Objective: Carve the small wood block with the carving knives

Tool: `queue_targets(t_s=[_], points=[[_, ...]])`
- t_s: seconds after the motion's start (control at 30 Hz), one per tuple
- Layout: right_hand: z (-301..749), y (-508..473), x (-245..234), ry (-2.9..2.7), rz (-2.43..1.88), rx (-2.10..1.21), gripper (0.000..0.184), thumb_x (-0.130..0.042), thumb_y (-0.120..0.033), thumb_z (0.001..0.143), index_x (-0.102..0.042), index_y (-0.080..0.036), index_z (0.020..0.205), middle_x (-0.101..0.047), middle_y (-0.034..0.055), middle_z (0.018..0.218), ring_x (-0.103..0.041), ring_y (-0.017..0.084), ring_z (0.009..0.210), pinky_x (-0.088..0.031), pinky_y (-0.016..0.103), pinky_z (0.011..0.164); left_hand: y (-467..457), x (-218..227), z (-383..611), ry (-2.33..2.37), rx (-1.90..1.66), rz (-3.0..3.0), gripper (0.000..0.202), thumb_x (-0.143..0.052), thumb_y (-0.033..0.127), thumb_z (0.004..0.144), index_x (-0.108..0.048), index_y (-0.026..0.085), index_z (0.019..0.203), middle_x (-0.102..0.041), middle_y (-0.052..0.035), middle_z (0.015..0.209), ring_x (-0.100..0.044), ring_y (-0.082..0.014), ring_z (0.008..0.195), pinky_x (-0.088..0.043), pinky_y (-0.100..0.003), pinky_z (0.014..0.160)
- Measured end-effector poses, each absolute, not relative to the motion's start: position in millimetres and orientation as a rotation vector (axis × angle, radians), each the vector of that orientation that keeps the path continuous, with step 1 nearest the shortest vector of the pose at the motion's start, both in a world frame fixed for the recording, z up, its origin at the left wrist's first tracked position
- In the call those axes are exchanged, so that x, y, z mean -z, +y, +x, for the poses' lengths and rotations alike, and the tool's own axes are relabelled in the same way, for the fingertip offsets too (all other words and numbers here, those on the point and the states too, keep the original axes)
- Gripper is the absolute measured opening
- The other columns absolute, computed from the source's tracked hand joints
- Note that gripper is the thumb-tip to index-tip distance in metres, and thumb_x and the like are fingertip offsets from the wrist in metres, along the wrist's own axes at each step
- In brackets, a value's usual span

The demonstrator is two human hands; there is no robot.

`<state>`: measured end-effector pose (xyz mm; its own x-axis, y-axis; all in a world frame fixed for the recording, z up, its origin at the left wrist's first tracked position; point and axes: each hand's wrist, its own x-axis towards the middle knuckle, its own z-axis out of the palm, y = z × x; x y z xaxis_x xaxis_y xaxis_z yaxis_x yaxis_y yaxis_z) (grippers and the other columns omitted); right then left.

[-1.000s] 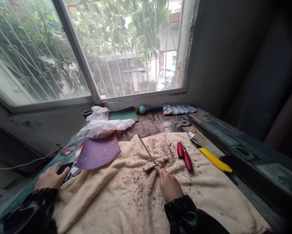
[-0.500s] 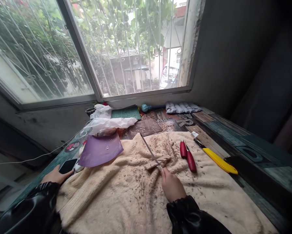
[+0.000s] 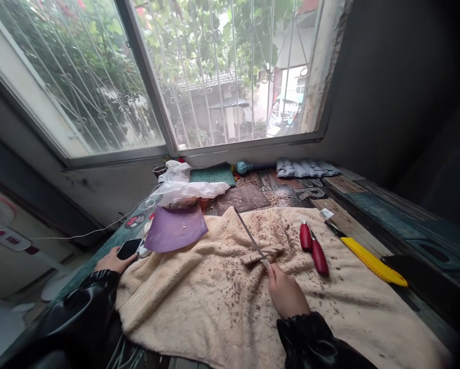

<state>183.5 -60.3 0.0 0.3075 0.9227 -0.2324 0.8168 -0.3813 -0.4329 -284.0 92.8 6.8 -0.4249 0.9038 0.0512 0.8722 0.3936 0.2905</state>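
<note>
My right hand (image 3: 288,293) is closed round the pale handle of a long thin file (image 3: 249,231), which points away from me. The file's blade lies across a small carved piece of wood (image 3: 270,252) on the beige towel (image 3: 184,302). At the table's left edge, my left hand (image 3: 112,261) is closed on a smartphone (image 3: 129,249) with a dark screen; some of its fingers are hidden. Two red-handled carving tools (image 3: 319,256) rest to the right of my right hand. Wood shavings are scattered over the towel.
A yellow-handled saw (image 3: 372,260) lies along the right. Purple sandpaper (image 3: 176,229), a white plastic bag (image 3: 193,189) and a green cutting mat (image 3: 212,175) are on the left and back. A grey padded roll (image 3: 307,168) sits below the barred window (image 3: 230,77).
My view has turned left, so the whole scene sits farther right and a fan has come into sight at the left. Both hands keep their holds, and the file still crosses the wood.
</note>
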Motion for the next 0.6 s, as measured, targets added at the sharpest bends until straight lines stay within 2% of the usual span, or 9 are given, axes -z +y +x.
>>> queue_targets(t_s=[0.13,0.2,0.3,0.43,0.6], points=[[185.0,-59.4,1.1,-1.596,-2.337,-0.677,0.036,-0.017,-0.035,0.087,-0.051,-0.024,0.089,-0.062,0.0061,0.072,-0.056,0.018,0.065,-0.027,0.023,0.052,86.3,-5.4,-297.5,2.498,-0.650,1.387,0.056,-0.052,0.055,0.061,-0.056,0.015,0.101,-0.059,-0.0129,0.107,-0.052,-0.0321,0.102,-0.038,-0.041,0.088],[185.8,-59.5,1.7,-1.599,-2.330,-0.689,0.036,-0.017,-0.035,0.087,-0.051,-0.024,0.089,-0.062,0.0058,0.071,-0.056,0.018,0.065,-0.028,0.023,0.052,85.5,-4.0,-305.8,2.466,-0.765,1.310,0.044,-0.052,0.047,0.064,-0.059,0.015,0.094,-0.060,-0.0112,0.105,-0.052,-0.0290,0.101,-0.040,-0.038,0.088],[187.7,-59.9,4.1,-1.607,-2.326,-0.691,0.036,-0.016,-0.035,0.086,-0.050,-0.024,0.088,-0.061,0.0061,0.070,-0.055,0.018,0.063,-0.027,0.023,0.051,86.2,-0.5,-315.8,2.451,-0.820,1.275,0.035,-0.053,0.039,0.065,-0.060,0.015,0.090,-0.062,-0.0097,0.100,-0.056,-0.0244,0.095,-0.044,-0.032,0.081],[190.5,-59.5,8.1,-1.629,-2.319,-0.688,0.036,-0.016,-0.035,0.086,-0.050,-0.024,0.086,-0.061,0.0065,0.069,-0.053,0.018,0.060,-0.026,0.023,0.050,87.6,4.1,-319.7,2.435,-0.865,1.270,0.035,-0.058,0.038,0.061,-0.061,0.014,0.087,-0.065,-0.0085,0.090,-0.060,-0.0218,0.086,-0.048,-0.028,0.072],[191.2,-59.5,7.1,-1.634,-2.311,-0.694,0.035,-0.017,-0.035,0.086,-0.050,-0.024,0.085,-0.061,0.0063,0.070,-0.053,0.018,0.061,-0.027,0.023,0.051,88.4,6.1,-316.8,2.363,-0.809,1.347,0.053,-0.061,0.040,0.059,-0.056,0.009,0.101,-0.062,-0.0117,0.096,-0.059,-0.0208,0.084,-0.047,-0.025,0.070]])
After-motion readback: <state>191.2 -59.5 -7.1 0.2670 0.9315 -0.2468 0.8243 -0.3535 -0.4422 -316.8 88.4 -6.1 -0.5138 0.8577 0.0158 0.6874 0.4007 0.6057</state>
